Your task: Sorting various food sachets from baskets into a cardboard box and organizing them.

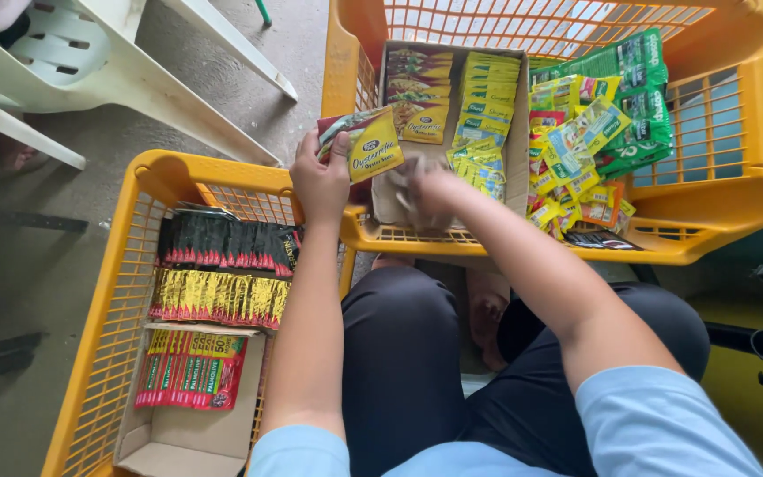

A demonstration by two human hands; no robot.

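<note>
Fingers (333, 152) of the left hand (320, 181) pinch the lower edge of a yellow and red sauce sachet (364, 143), holding it up just above the near rim of the upper orange basket (757, 190) in the middle of the frame. The right hand (421, 190) is blurred and sits low inside the cardboard box (516, 168) in that basket; whether its fingers are spread or closed on something I cannot tell.

Inside the box, a column of the same yellow and red sachets (417, 88) lies at the left, with a column of yellow and green packets (485, 110) just beside it. Right of the box, loose small yellow and green sachets (576, 150) are heaped against large green packets (642, 97) at the upper right of the frame.

At the lower left stands a second orange basket (125, 256). It holds a row of black sachets (222, 243), a row of gold sachets (218, 298) just below them, and an open cardboard tray (178, 437) with red and green sachets (192, 371) lying in its upper part.

The person sits between the baskets, with dark trousers (408, 353) and pale blue sleeves (655, 424) at the bottom of the frame. A white plastic chair (90, 66) stands on the concrete floor (19, 291) at the upper left.
</note>
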